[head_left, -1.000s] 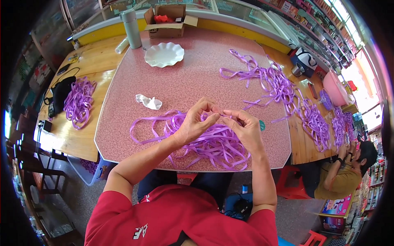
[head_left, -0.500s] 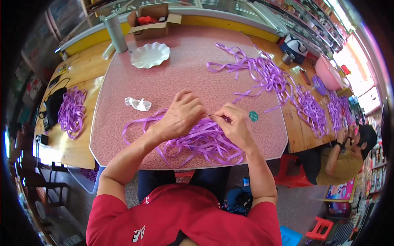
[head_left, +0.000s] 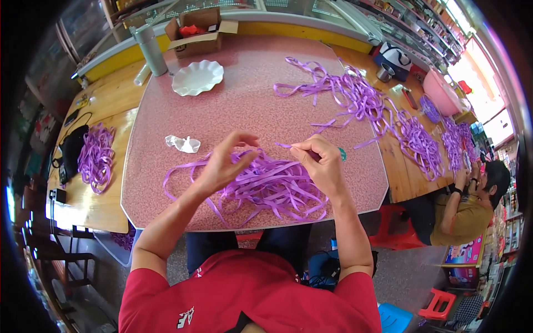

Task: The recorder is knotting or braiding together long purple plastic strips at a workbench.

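A tangled heap of purple ribbon (head_left: pixel 277 188) lies on the pink speckled tabletop near its front edge, between my forearms. My right hand (head_left: pixel 319 158) pinches a short purple ribbon end, which pokes out to the left of the fingertips. Over the heap's left side, my left hand (head_left: pixel 232 158) has its thumb and fingers apart with nothing between them. A gap separates the two hands. Beyond the left hand rests a crumpled piece of white tissue (head_left: pixel 183 144). A green round sticker (head_left: pixel 342 154) is partly hidden behind my right hand.
Farther back stand a white scalloped plate (head_left: pixel 197 77), a pale green flask (head_left: pixel 150 51) and an open cardboard box (head_left: pixel 201 34). More purple ribbon (head_left: pixel 361 100) spreads over the right side, and another bundle (head_left: pixel 97 158) lies left. A person (head_left: pixel 466 208) sits at the right.
My left hand has let go and moved left, its fingers spreading. My right hand keeps its pinch and has shifted slightly right, the ribbon end now showing.
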### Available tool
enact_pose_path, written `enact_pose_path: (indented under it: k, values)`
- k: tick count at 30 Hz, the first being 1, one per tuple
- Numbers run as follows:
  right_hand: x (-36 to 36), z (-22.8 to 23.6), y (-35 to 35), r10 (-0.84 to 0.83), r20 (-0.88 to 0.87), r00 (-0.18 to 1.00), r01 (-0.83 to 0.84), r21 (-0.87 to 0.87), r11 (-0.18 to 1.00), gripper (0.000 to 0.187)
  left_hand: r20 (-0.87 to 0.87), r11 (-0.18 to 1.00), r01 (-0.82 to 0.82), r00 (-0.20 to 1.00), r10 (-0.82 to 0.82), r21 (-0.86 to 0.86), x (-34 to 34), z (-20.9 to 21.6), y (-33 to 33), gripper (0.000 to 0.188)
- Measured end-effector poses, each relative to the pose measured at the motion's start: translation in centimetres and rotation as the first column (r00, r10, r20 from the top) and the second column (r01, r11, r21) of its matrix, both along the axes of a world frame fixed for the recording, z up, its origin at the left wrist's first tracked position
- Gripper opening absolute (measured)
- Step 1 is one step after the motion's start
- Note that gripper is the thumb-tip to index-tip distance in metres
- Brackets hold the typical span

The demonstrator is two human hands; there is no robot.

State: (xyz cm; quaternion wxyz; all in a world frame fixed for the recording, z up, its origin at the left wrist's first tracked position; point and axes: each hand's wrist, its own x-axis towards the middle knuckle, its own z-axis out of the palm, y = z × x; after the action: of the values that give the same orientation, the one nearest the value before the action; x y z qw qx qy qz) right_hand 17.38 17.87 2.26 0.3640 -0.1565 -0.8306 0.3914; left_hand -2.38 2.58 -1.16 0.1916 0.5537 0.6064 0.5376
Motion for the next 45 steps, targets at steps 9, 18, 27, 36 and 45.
enact_pose_path:
  k: [9,18,27,36,45]
  values:
    - [-0.2,1.0,-0.9,0.028,-0.012,1.000,-0.028,0.024,0.999,0.004,-0.273,1.000,-0.001,0.962,-0.002,-0.008,1.9,1.5,2.0,0.025]
    - [0.9,3.2,0.4,0.146,-0.580,0.801,-0.435,-0.397,0.808,0.011,-0.022,0.878,0.464,0.885,-0.465,0.117,4.2,0.8,8.0,0.041]
    - [9.8,4.0,7.0,-0.044,-0.823,0.567,-0.525,-0.401,0.751,0.016,-0.040,0.937,0.349,0.936,-0.350,-0.016,-1.4,1.4,6.4,0.021]
    - [13.8,-4.5,13.5,-0.439,-0.534,0.723,-0.130,-0.729,0.673,0.015,-0.093,0.959,0.112,0.986,-0.141,-0.260,-9.2,0.3,-0.8,0.021]
    - [11.8,-9.0,16.3,-0.852,-0.047,0.521,0.697,0.600,0.393,0.037,0.077,0.936,0.107,0.993,-0.086,-0.335,-6.7,1.0,-1.2,0.021]
